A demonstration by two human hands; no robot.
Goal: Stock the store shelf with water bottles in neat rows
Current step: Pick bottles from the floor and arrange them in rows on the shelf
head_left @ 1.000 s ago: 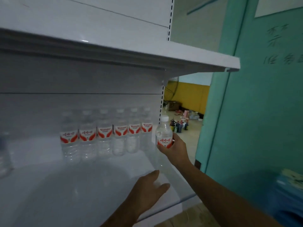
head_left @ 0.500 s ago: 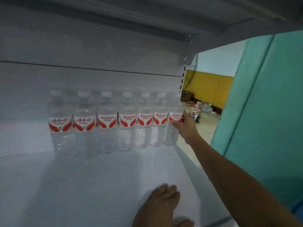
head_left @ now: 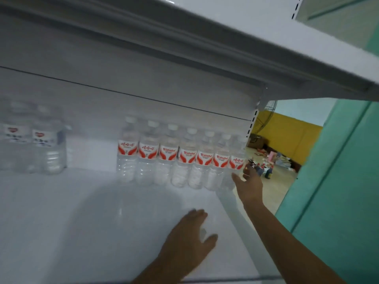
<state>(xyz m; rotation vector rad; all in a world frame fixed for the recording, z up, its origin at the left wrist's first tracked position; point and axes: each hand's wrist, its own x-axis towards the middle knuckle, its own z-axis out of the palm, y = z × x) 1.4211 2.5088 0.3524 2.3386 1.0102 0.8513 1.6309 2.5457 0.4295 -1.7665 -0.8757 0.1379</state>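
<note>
At back-right of white metal shelf [head_left: 102, 222], upright clear red-labelled end bottle [head_left: 235, 167]: right hand [head_left: 249, 186] nearest, fingers loose beside it, grip unclear; left hand [head_left: 188, 240] flat, empty.

You are standing at a retail shelving unit in a shop or stockroom. The white metal shelf [head_left: 86, 222] has a slotted upright [head_left: 255, 117] and a second deck [head_left: 235, 37] above. A row of labelled water bottles [head_left: 180, 158] lines the back panel; two differently labelled bottles [head_left: 32, 140] stand apart at left. Beyond lie a teal wall [head_left: 344, 181], a yellow wall [head_left: 287, 136] and goods scattered on the floor [head_left: 272, 160].
</note>
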